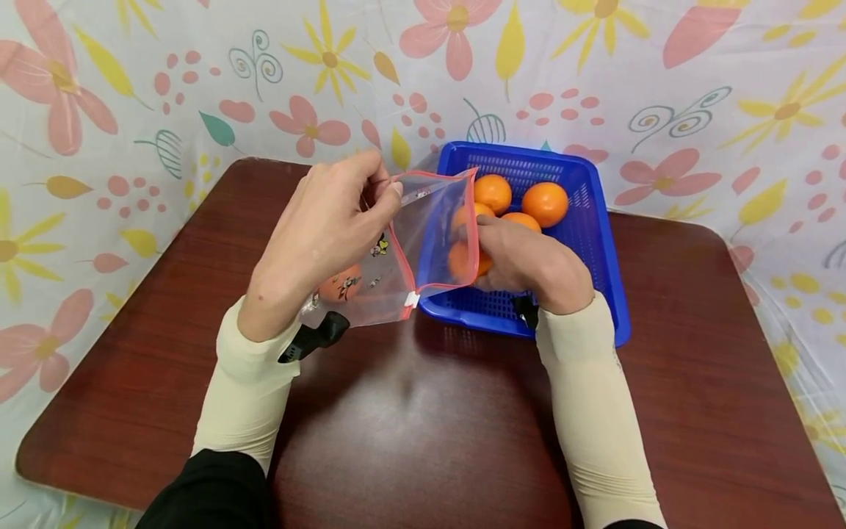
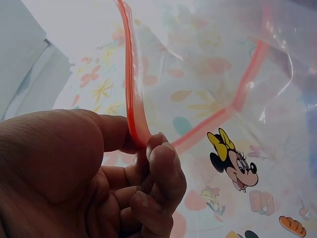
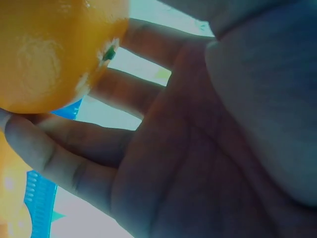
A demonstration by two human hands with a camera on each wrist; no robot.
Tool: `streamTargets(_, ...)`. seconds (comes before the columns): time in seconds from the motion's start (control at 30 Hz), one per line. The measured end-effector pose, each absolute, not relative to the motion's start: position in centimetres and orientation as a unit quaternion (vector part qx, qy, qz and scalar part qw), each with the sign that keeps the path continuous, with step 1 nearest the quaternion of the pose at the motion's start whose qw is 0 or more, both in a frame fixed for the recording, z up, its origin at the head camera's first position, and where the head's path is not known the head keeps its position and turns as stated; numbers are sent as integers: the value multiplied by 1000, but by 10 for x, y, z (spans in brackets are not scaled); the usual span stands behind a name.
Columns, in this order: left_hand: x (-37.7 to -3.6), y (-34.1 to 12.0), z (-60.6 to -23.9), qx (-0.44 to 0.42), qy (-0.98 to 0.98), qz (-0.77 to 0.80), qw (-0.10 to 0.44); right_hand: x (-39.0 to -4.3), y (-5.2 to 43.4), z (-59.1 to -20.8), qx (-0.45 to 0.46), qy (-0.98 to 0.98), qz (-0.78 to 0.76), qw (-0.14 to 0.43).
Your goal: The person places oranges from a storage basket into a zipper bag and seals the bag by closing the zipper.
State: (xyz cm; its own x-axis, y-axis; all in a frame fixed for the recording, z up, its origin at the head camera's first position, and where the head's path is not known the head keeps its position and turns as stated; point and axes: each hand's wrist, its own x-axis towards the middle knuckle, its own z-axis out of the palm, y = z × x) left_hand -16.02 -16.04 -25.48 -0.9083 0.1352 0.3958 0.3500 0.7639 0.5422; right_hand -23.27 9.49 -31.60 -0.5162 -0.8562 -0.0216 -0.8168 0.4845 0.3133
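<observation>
My left hand (image 1: 317, 235) pinches the pink-edged rim of a clear zip bag (image 2: 205, 124) printed with cartoon figures. The bag's mouth gapes toward the right, with a white slider (image 1: 412, 300) at its lower corner. Low in the bag, partly behind my left hand, lies a round orange fruit (image 1: 344, 284). My right hand (image 1: 532, 257) is over the basket, just right of the bag's mouth. Its fingers curl round an orange (image 3: 54, 54) with a small green stem spot. In the head view that orange shows partly through the clear plastic.
A blue plastic basket (image 1: 609, 272) stands at the back of the dark wooden table (image 1: 410, 426), holding several more oranges (image 1: 545, 204). The bag overlaps its left side in the head view. A flower-patterned curtain (image 1: 410, 81) hangs behind the table.
</observation>
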Motion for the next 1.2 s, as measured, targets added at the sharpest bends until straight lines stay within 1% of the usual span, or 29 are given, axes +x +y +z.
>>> streamTargets(0.03, -160, -160, -255, -132, -923, -318, 170, -233, 95, -316, 488, -860, -134, 66)
streamTargets(0.07, -160, -160, -255, -133, -923, -318, 170, -234, 96, -315, 482, -868, -107, 49)
streamTargets(0.1, -160, -159, -255, -132, -923, -318, 171, -234, 97, -315, 469, -883, -11, 17)
streamTargets(0.13, -160, -159, -255, -131, -923, -318, 171, -235, 98, -314, 467, -884, 5, 12)
streamTargets(0.17, -160, -159, -255, -131, -923, -318, 172, -235, 99, -314, 472, -882, 5, 21)
streamTargets(0.2, -160, -159, -255, -131, -923, -319, 173, -234, 99, -312, 451, -891, 44, 0)
streamTargets(0.33, -160, -159, -254, -132, -922, -320, 172, -234, 103, -308, 458, -886, 62, 25)
streamTargets(0.43, -161, -158, -254, -132, -923, -319, 170, -234, 105, -306, 457, -885, 84, 23)
streamTargets(0.63, -161, -157, -256, -134, -923, -320, 167, -232, 108, -299, 419, -900, 115, -14)
streamTargets(0.9, -162, -154, -256, -138, -923, -318, 168, -225, 118, -292, 424, -896, 131, 23)
streamTargets(1.03, -161, -154, -257, -140, -924, -317, 165, -222, 123, -289, 430, -890, 152, 30)
streamTargets(1.2, -160, -154, -257, -138, -925, -314, 163, -218, 128, -284, 405, -902, 151, 24)
